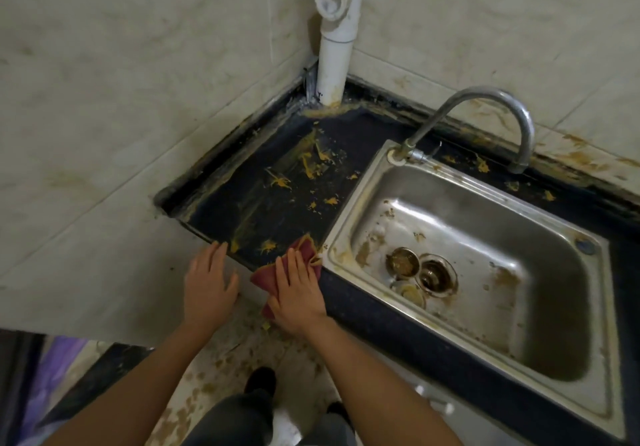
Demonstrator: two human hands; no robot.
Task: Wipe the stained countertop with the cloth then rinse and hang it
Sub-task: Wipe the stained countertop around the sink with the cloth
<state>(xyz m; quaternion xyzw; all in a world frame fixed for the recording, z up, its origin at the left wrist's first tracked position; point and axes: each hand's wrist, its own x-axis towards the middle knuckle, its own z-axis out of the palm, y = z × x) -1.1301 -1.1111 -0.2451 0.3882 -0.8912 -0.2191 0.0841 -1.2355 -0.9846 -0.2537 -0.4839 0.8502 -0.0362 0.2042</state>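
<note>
The dark countertop (277, 203) left of the sink carries yellow-orange stains (311, 163) across its middle and front. A red cloth (303, 250) lies on the counter's front edge, part of it hanging over. My right hand (298, 289) presses flat on the cloth, fingers spread. My left hand (207, 283) hovers open beside the front left corner of the counter, fingertips near the edge, holding nothing.
A steel sink (367, 189) with a dirty basin and open drain (434, 274) sits right of the stained area. A curved tap (485, 99) arches over it. A white pipe (334, 47) stands in the tiled corner. The floor below is spattered.
</note>
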